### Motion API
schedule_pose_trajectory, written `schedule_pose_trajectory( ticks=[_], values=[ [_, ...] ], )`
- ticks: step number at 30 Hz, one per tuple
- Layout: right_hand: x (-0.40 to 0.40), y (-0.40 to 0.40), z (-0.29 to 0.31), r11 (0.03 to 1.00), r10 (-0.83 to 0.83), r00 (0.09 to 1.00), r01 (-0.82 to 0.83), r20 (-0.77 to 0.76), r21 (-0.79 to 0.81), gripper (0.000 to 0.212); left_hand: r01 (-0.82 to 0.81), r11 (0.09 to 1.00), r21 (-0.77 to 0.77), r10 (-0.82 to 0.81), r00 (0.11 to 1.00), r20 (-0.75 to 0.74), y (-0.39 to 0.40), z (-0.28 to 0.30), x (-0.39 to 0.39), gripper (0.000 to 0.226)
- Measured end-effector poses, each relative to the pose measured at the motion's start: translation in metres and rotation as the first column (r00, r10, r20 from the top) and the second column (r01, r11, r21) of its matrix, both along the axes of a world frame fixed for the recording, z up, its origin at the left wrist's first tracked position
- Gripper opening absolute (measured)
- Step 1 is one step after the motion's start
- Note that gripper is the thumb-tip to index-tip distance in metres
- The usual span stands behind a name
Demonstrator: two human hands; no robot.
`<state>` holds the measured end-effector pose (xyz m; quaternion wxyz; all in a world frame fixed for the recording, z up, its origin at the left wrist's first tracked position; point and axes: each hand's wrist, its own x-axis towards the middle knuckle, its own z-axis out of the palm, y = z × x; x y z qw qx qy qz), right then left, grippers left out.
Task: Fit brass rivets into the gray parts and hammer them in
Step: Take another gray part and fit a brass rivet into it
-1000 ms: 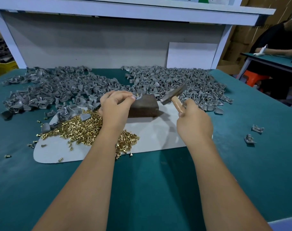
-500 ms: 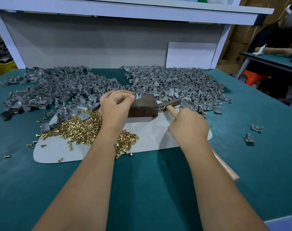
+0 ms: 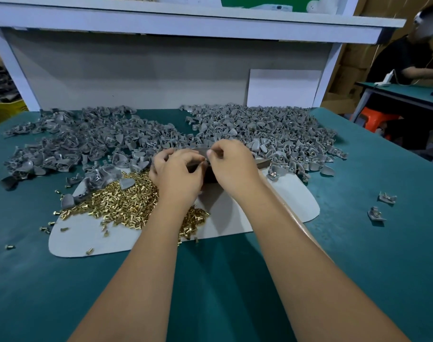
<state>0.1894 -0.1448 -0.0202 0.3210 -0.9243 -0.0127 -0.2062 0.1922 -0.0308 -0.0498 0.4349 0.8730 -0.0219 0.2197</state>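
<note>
My left hand (image 3: 177,177) and my right hand (image 3: 231,169) meet over the dark block (image 3: 210,177) on the white mat (image 3: 272,208). Thumb and forefinger of my right hand pinch a small gray part (image 3: 202,151) at the block's top, and the curled fingers of my left hand hold it from the other side; most of it is hidden. The hammer lies on the mat beside my right forearm, its head (image 3: 263,164) just right of the block and its wooden handle (image 3: 294,215) running toward me. A heap of brass rivets (image 3: 121,203) lies left of the block.
Gray parts lie in two big piles, one at the back left (image 3: 87,139) and one at the back right (image 3: 272,134). Two loose parts (image 3: 387,198) sit on the green table at the right. A white shelf frame stands behind. A person (image 3: 408,60) sits at another table, far right.
My right hand let go of the hammer, which now lies on the mat, and moved left to the block top, where it pinches the part beside my left hand.
</note>
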Motion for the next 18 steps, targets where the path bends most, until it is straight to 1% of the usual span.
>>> schedule_pose_trajectory(
  ticks=[3, 8, 9, 13, 18],
  values=[
    [0.010, 0.003, -0.007, 0.999, -0.036, 0.999, 0.036, 0.009, -0.015, 0.017, -0.016, 1.000, 0.012, 0.016, 1.000, -0.003, -0.001, -0.001, 0.001, 0.007],
    [0.009, 0.003, -0.014, 0.993, -0.083, 0.994, 0.077, 0.068, 0.084, 0.012, -0.007, 1.000, 0.016, 0.007, 1.000, 0.019, -0.004, -0.002, 0.002, 0.004],
    [0.008, 0.003, -0.014, 0.992, -0.089, 0.994, 0.082, 0.069, 0.100, 0.012, -0.008, 1.000, 0.020, 0.007, 1.000, 0.015, -0.004, -0.002, 0.002, 0.007],
    [0.006, 0.007, -0.014, 0.991, -0.118, 0.989, 0.112, 0.084, 0.073, 0.012, -0.031, 0.999, 0.010, 0.031, 1.000, 0.002, -0.004, -0.002, 0.003, 0.012],
    [0.006, 0.013, -0.013, 0.986, -0.154, 0.982, 0.146, 0.109, 0.079, 0.013, -0.036, 0.999, 0.008, 0.036, 0.999, -0.010, -0.002, -0.003, 0.005, 0.009]
  ],
)
